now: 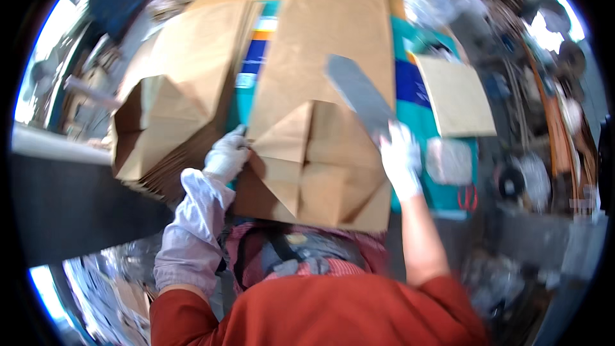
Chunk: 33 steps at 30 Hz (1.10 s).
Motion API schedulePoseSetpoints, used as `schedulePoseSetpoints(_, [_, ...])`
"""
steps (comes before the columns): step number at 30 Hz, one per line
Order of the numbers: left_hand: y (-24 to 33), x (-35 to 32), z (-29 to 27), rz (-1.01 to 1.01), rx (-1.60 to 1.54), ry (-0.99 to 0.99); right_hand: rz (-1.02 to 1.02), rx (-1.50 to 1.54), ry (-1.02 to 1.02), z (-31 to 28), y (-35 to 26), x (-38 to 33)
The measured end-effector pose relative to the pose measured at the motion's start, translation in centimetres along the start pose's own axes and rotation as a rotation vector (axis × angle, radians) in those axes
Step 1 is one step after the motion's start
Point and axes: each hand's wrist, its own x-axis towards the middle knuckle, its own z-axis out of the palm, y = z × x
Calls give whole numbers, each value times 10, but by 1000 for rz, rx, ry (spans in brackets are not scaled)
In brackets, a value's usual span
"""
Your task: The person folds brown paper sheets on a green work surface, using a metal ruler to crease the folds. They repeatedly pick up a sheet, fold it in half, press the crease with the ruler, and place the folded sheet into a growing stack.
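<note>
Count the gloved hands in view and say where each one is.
2. The left hand touches the left edge of the folded paper bag; the right hand holds a grey flat tool at its right edge.

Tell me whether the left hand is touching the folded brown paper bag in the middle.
Touching. The head view shows the gloved left hand with its fingers pressed against the left edge of the folded brown paper bag, with no gap between them.

We see bright daylight blowing out the rim patches left and upper right of the folded brown paper bag [320,147], whose creases cast soft shadows. Everything around the bag smears with motion blur, and fisheye bending darkens toward the black border.
</note>
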Motion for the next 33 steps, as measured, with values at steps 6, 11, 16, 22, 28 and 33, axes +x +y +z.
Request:
schedulePoseSetpoints(6, [75, -17, -70, 298, 236, 252, 187, 114, -398, -18, -41, -32])
schedulePoseSetpoints(11, [23, 69, -245, 302, 374, 576, 59, 881, -260, 15, -178, 81])
schedulePoseSetpoints(16, [-119, 108, -395, 75, 446, 553, -146, 653, -488, 32, -337, 151])
schedulePoseSetpoints(22, [-175, 122, -385, -108, 580, 443, -407, 324, -470, 93, -367, 104])
schedulePoseSetpoints(28, [-204, 90, -385, -36, 537, 569, -543, 537, -330, 52, -296, 53])
schedulePoseSetpoints(33, [-97, 10, -315, 214, 325, 745, -294, 53, -296, 12, -142, -26])
